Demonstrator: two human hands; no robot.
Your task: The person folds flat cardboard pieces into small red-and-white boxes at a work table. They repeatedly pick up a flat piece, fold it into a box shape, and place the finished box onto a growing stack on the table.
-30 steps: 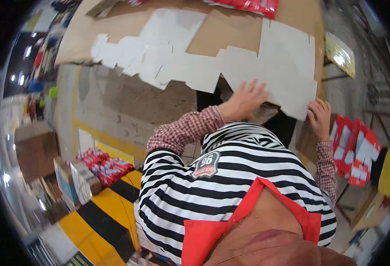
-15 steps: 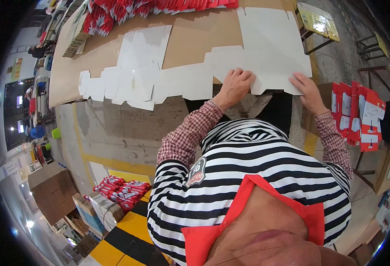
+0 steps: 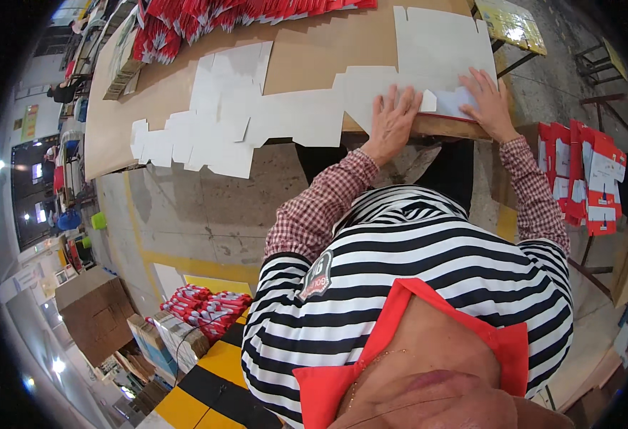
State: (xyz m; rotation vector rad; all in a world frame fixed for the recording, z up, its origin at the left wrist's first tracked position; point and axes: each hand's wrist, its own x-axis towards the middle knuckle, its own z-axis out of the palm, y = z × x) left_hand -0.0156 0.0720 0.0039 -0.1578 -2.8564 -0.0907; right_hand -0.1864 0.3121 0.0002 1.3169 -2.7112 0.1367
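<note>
The left hand (image 3: 391,123) and right hand (image 3: 490,105) rest on white cardboard (image 3: 442,43) (both with fingers outstretched) by the near edge of the brown table (image 3: 314,56)

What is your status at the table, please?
Left hand open on white card sheet. Right hand open, spread over its folded near edge. Pile of red packets at far side of table, apart from both hands.

The view's top edge cut off the red packets (image 3: 207,13); the left hand (image 3: 392,123) hid some white card (image 3: 444,44).
</note>
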